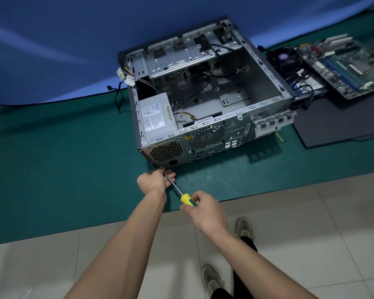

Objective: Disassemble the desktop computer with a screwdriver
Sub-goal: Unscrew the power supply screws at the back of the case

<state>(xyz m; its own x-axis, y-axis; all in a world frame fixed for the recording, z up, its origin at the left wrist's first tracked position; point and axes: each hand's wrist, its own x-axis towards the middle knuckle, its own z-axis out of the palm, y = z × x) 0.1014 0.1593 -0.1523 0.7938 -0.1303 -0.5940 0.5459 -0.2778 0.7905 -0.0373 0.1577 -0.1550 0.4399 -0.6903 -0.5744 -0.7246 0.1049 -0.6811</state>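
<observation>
From the head camera: my right hand (pixel 205 209) wraps the yellow-and-black handle of the screwdriver (pixel 183 195), fingers curled round it, while my left hand (pixel 154 179) pinches the bare metal shaft near its tip, fingers (pixel 171 175) bent around the steel. The tip meets the lower near corner of the desktop computer case (pixel 203 100), just under the honeycomb grille of the power supply (pixel 154 117).

The case lies on its side on the green mat (pixel 63 147) that covers the table, its open side facing up. Inside, the grey metal floor is mostly bare, with loose black cables (pixel 205 83) trailing across it and a yellow-and-black lead near the power supply. A white label with dense print sits on top of the power supply; a blue word heads it, but the writing is too small and blurred for me to read. A small yellow sticker on the rear panel beside the round fan grille is likewise illegible. White plug connectors (pixel 125 77) hang out over the far left edge of the case.

To the right, well apart from my hands, a green motherboard (pixel 343 63) rests on a dark panel (pixel 333 124), with a black cooler fan (pixel 286 59) between it and the case.

Below the table edge, pale floor tiles (pixel 52 266) and my two light-coloured shoes (pixel 244 228) show.
</observation>
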